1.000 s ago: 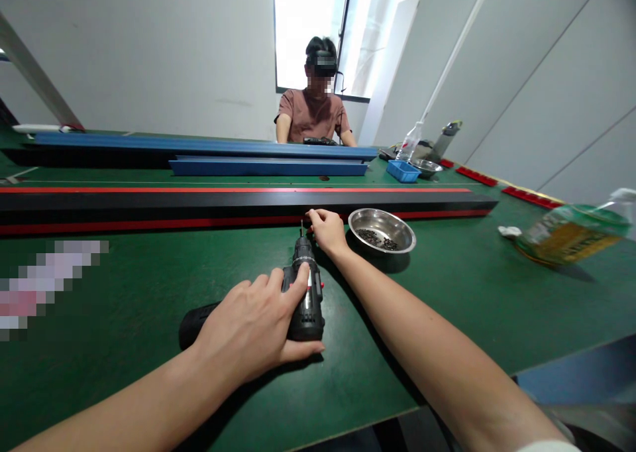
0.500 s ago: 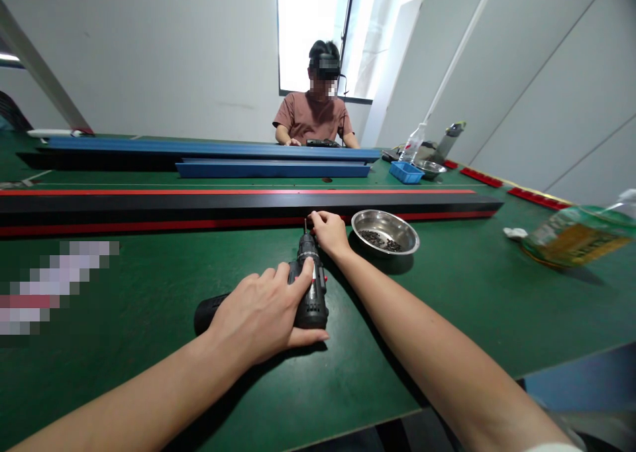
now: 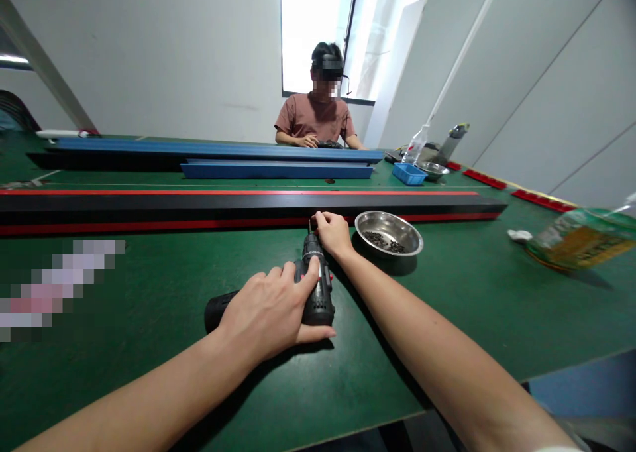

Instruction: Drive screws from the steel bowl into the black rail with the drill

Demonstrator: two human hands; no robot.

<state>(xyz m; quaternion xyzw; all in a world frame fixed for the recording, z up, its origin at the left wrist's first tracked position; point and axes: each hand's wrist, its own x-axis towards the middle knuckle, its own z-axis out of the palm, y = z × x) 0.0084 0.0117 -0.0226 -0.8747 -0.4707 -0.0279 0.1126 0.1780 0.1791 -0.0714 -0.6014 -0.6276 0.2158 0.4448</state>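
My left hand (image 3: 271,306) is wrapped round a black power drill (image 3: 319,296), which lies on its side with its bit pointing at the long black bar with red edges (image 3: 248,207). Beside the bit tip, my right hand (image 3: 332,232) is pinched at the near face of the bar; whatever its fingertips hold is too small to make out. Just right of that hand stands a round metal bowl (image 3: 389,233) with many small dark screws in it.
Across the green table (image 3: 472,293) sits a person (image 3: 320,117) behind blue bars (image 3: 278,170). A small blue basket (image 3: 409,173), a clear bottle (image 3: 415,144) and a second bowl are at the back right. A large labelled jug (image 3: 581,238) lies at the right.
The whole view has shifted slightly, so things appear a little further right. Both hands keep nearly the same pose at the drill and bar. The person opposite has moved a hand slightly.
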